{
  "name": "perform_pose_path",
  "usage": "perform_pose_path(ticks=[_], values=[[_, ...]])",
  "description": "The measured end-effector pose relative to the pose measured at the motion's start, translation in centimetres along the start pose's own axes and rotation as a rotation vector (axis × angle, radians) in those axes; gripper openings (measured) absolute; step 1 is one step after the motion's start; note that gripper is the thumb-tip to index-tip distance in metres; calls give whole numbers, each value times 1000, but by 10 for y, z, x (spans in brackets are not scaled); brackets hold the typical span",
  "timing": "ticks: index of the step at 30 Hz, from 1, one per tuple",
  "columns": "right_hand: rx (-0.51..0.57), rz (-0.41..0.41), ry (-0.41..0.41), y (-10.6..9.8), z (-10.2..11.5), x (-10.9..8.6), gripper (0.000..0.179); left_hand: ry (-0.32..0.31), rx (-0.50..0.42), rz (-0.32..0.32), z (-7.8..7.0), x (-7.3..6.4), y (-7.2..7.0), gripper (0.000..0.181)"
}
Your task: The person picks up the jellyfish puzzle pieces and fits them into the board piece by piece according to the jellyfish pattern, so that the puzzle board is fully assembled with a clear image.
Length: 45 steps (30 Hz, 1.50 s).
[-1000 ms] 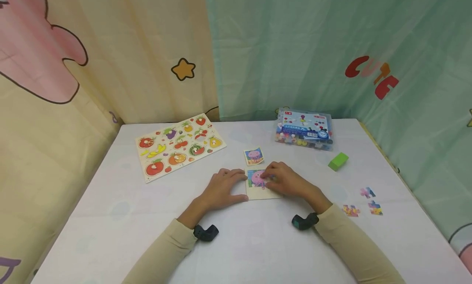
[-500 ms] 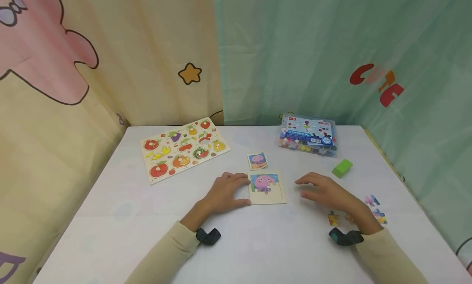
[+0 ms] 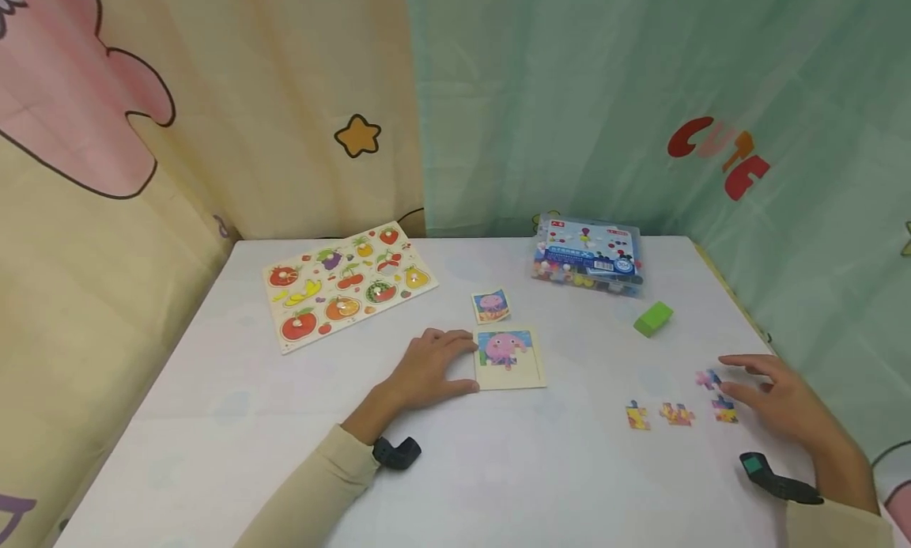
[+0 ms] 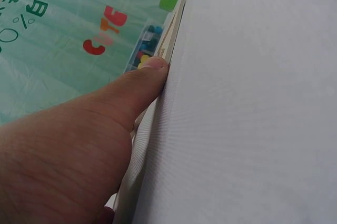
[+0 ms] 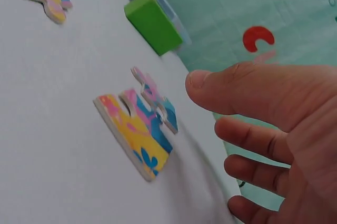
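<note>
A square wooden puzzle board (image 3: 525,375) lies mid-table, its upper part filled with a pink octopus picture and its lower part bare wood. My left hand (image 3: 427,374) rests at its left side, thumb and fingertips at the edge. In the left wrist view the thumb (image 4: 152,68) presses along the board's side. Far to the right, my right hand (image 3: 779,394) hovers with spread fingers over loose puzzle pieces and holds nothing. Closest to it are a yellow-and-blue piece (image 5: 138,134) and a pink-and-blue piece (image 5: 152,97). Two more pieces, one yellow (image 3: 636,416) and one pink-yellow (image 3: 676,413), lie left of these.
Just behind the board sits a small octopus picture card (image 3: 491,305). A fruit peg puzzle (image 3: 349,287) lies back left. At the back right stand a clear box of colourful beads (image 3: 587,255) and a green block (image 3: 652,319). Curtains surround the table (image 3: 213,469).
My right hand has left the puzzle board and travelled right to the loose pieces, uncovering the octopus picture and the yellow piece. My left hand stays at the board's edge.
</note>
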State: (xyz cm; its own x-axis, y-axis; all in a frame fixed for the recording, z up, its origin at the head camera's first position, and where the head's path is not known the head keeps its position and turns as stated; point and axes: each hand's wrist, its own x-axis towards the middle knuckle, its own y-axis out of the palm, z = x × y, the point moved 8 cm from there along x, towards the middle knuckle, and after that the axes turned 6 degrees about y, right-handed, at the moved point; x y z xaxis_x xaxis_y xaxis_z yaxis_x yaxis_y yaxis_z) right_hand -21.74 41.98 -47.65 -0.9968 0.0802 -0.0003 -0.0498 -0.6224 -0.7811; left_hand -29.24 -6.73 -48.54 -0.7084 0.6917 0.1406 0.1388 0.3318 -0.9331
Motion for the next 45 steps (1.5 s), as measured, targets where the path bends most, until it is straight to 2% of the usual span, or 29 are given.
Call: perform_pose_path(ticks=[4,9,12,18,21,24,27,30,33,35,40,43,45], values=[[10,-17,11,-3,-15,0,50,-1,0,5,2,1,-1,66],[43,-95,-131,-7,-12,0,42,4,-10,-3,3,1,-3,66],[18,-109,-165,-5,-10,1,42,-1,-8,4,4,1,-1,66],[-39,-25,-64,6,-15,2,29,-4,-19,16,2,1,2,66],[-43,-19,-21,8,-18,2,29,-4,-20,14,1,1,2,65],[-40,-43,-27,9,-18,2,28,-4,-6,15,1,1,3,66],[-52,-108,-82,8,-15,3,25,-5,0,15,2,1,3,67],[-36,-199,-213,4,-6,3,27,-7,-4,10,2,1,2,67],[-11,-244,-319,0,1,2,31,-7,-4,7,2,1,2,67],[14,-231,-320,-1,3,4,30,-7,-2,5,3,0,2,67],[84,-169,-234,0,14,8,22,0,-7,-5,2,0,0,66],[98,-115,-217,12,40,11,21,12,-15,-14,1,0,-1,65],[100,-62,-235,24,62,14,21,20,-21,-20,0,0,-2,65]])
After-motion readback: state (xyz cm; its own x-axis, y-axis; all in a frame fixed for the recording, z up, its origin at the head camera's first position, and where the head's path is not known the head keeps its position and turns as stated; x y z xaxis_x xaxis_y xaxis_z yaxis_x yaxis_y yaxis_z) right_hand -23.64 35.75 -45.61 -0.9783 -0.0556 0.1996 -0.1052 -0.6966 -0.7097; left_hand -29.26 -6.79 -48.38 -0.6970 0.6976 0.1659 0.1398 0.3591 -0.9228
